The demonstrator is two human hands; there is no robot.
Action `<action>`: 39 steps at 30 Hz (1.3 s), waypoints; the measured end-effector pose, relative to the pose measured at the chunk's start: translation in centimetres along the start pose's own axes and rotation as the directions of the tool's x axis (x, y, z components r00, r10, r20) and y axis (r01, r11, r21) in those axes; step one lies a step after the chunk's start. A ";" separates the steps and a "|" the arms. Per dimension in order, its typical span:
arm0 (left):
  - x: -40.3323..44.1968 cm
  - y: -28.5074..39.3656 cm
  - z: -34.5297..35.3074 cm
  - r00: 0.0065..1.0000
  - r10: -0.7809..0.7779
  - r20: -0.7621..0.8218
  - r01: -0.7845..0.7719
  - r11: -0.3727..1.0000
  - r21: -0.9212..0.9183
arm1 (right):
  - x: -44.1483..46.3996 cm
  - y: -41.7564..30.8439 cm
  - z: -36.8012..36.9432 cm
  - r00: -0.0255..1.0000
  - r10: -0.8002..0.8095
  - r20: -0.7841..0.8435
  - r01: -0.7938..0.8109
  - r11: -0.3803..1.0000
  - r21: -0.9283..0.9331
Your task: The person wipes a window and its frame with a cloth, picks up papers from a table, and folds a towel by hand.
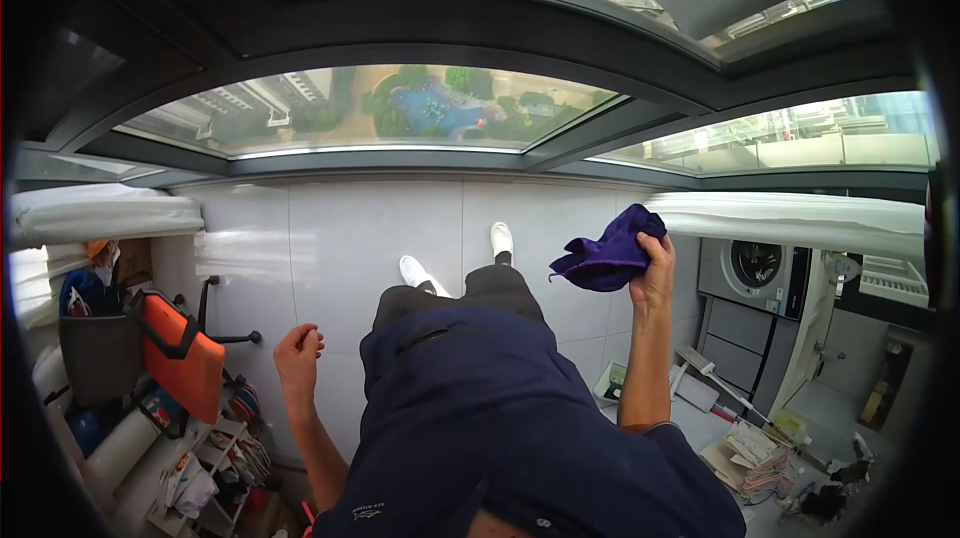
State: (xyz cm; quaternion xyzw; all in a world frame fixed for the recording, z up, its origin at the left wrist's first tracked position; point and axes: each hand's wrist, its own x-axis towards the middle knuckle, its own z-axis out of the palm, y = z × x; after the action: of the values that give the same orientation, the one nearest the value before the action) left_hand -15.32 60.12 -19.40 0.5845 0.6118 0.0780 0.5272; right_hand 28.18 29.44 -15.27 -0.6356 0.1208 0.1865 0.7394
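A crumpled purple cloth (603, 256) is gripped in my right hand (655, 273), held out to the right above the light tiled floor. Its loose part hangs toward the left of the fingers. My left hand (300, 353) is raised at the left of my body, fingers curled in, with nothing visible in it. The large window (430, 108) stretches across in front of me, beyond both hands.
An orange and black chair (180, 353) stands at the left beside shelves of items (215, 473). White curtains (790, 223) are bunched at both sides. At the right are a washing machine (755, 263), a long-handled tool (725, 383) and stacked papers (750, 458).
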 end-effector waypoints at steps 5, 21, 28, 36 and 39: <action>2.5 0.4 3.2 0.966 0.229 0.122 -0.257 0.902 0.347 | 2.8 -13.0 3.2 0.936 -0.349 0.046 0.331 0.915 0.230; 2.5 -0.1 14.2 0.952 0.147 0.269 -0.262 0.845 0.466 | 15.5 -18.1 10.0 -0.244 -0.960 0.140 0.683 -0.273 -0.678; 2.1 -2.1 9.5 0.971 0.041 0.236 -0.163 0.836 0.524 | 16.5 -5.3 11.3 0.166 -0.981 -0.103 0.698 0.190 -0.690; 1.1 -6.0 4.0 0.993 0.099 -0.059 -0.060 0.881 0.469 | 6.8 2.3 24.5 0.067 -0.935 0.348 0.799 -0.159 -0.580; -0.3 -7.0 3.1 0.993 0.027 -0.119 0.018 0.933 0.360 | 4.3 5.5 29.4 0.092 -0.718 0.690 0.730 -0.422 -0.537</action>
State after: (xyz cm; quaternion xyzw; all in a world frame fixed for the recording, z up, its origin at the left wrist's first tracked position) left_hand -17.54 56.11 -25.55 0.6670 0.6452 0.0011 0.3726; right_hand 27.95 59.64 -17.17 -0.7967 -0.4623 -0.3331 0.2015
